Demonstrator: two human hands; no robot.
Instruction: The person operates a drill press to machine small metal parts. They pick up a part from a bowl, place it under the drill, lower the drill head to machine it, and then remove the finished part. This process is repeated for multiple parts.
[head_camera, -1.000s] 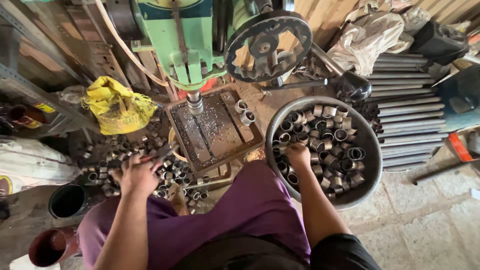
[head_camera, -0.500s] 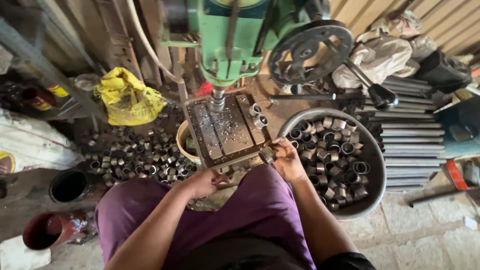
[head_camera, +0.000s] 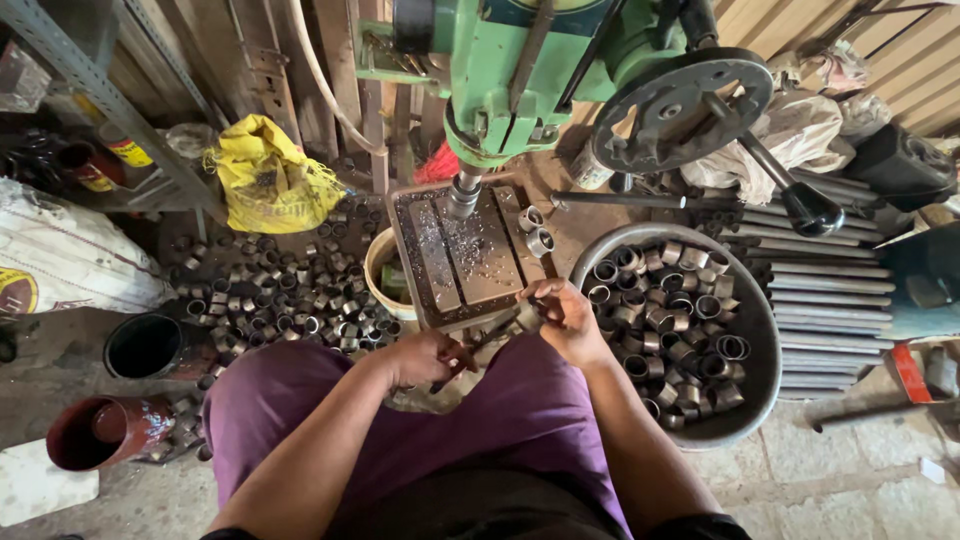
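Head view: our right hand (head_camera: 572, 322) pinches a short metal ring (head_camera: 528, 312) at centre frame, our left hand (head_camera: 428, 357) grips a thin tool (head_camera: 478, 345). Right, the basin (head_camera: 762, 330) is full; left, a floor pile (head_camera: 280, 300). Drill plate (head_camera: 465, 258) bare.

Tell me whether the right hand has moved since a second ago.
Yes. The right hand left the basin of rings and now sits at the drill table's front edge.

Both forearms reaching forward over the lap, left hand (head_camera: 428, 357) curled shut, right hand (head_camera: 566, 318) fingers pinched
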